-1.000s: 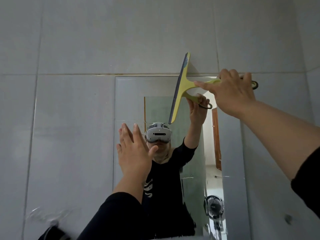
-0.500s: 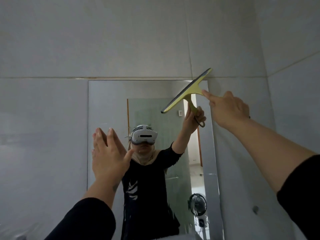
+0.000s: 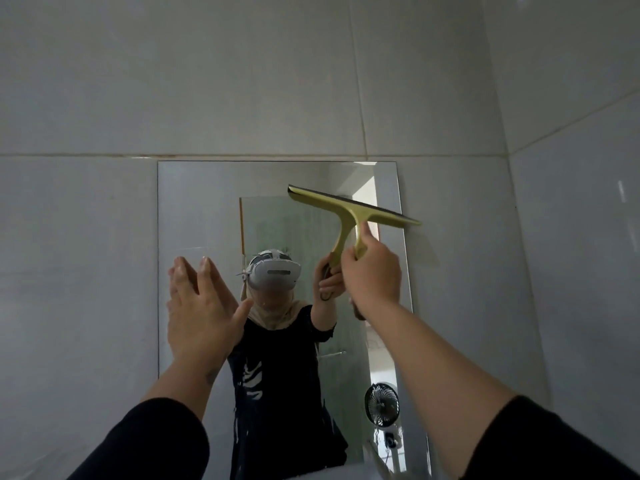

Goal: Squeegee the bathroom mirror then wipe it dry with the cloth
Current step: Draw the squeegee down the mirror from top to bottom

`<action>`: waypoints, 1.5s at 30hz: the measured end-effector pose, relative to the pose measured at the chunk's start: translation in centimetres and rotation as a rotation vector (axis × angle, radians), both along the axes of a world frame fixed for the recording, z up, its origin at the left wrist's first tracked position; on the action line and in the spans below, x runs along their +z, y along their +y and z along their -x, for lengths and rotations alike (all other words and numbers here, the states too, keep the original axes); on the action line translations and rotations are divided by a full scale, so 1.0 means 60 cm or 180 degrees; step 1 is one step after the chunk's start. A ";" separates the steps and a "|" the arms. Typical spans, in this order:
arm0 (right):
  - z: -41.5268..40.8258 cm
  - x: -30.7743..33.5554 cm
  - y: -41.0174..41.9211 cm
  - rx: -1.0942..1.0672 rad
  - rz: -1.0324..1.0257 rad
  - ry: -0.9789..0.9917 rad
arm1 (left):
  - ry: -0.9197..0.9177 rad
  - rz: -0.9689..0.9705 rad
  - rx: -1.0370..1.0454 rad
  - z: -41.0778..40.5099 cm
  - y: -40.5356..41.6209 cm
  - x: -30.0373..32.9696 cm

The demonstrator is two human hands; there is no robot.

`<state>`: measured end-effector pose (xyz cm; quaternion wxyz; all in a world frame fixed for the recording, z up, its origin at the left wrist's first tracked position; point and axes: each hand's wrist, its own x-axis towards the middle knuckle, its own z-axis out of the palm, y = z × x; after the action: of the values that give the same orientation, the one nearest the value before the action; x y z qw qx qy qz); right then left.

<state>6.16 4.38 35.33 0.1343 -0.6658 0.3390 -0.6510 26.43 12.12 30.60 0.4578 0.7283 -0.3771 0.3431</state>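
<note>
A frameless rectangular mirror (image 3: 201,209) hangs on the grey tiled wall. My right hand (image 3: 372,271) is shut on the handle of a yellow-green squeegee (image 3: 349,211), whose blade lies nearly level, tilted down to the right, against the mirror's upper right part. Its right tip reaches past the mirror's right edge. My left hand (image 3: 201,313) is open and flat, fingers up, over the mirror's left edge. No cloth is in view.
Grey wall tiles (image 3: 346,81) surround the mirror, and a side wall (image 3: 581,237) meets them in a corner at the right. The mirror reflects a person in black, a doorway and a small fan (image 3: 381,405).
The squeegee blade swung from upright at the mirror's top edge to nearly level and came down onto the upper right glass. My left hand stayed flat at the left edge.
</note>
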 end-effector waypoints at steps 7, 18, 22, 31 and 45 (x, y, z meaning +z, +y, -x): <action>-0.103 -0.033 0.051 0.0503 -0.0089 -0.0362 | -0.0108 -0.0079 0.0136 -0.016 0.029 -0.011; -0.180 -0.046 0.140 0.0393 0.0454 0.0680 | 0.0162 -0.0107 0.0199 -0.026 0.081 -0.037; -0.179 -0.047 0.143 0.0195 0.0664 0.1140 | 0.0093 -0.0072 0.0214 -0.025 0.091 -0.040; -0.093 -0.026 0.109 -0.0383 0.0913 0.2175 | 0.0051 -0.0298 0.0129 -0.012 0.088 -0.049; 0.037 -0.044 0.029 -0.0853 0.0631 0.2400 | -0.0025 -0.0661 -0.0090 0.002 0.068 -0.069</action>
<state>3.96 6.12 32.71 -0.1501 -0.8173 0.3839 -0.4027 26.33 16.19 26.49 0.3832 0.7651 -0.4227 0.2986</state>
